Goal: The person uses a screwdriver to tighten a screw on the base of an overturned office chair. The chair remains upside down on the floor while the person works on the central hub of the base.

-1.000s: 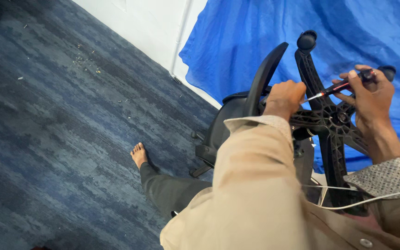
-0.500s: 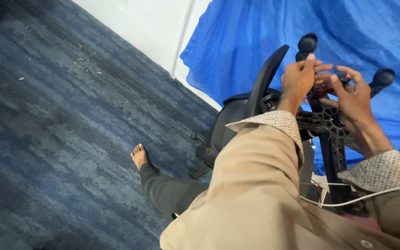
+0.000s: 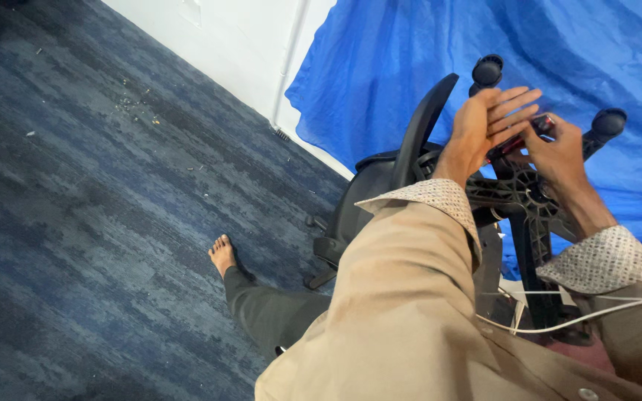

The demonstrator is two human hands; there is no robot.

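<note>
A: What's new vs a sec ago?

B: A sec ago our left hand [image 3: 484,122] grips the chair base [image 3: 525,193] with fingers curled, and the right hand [image 3: 559,152] holds the red tool [image 3: 518,137] out to the right. Now the left is off the base, fingers straight and slightly spread, palm toward the tool. The right has come in close, so both hands meet over the hub.

A: Meaning?

B: We judge the left no longer steadies the base; it looks like we're resetting our hold on the tool, or pushing it w/ the flat palm. Can't tell which.

A: Right fingers?

B: Pinching the tool's far end, thumb and fingertips closed on it. The left only touches it or sits just beside it; contact's hidden.

A: And the chair?

B: It's black, tipped over, base up, on the right, in front of the blue sheet [image 3: 410,67]. Ribbed spokes, two casters up top: one [image 3: 487,72] far, by the left fingertips, one [image 3: 608,122] at right. The backrest [image 3: 419,130] curves at left. Our bare foot [image 3: 222,255] rests on the blue carpet [image 3: 76,223], left of the chair.
</note>
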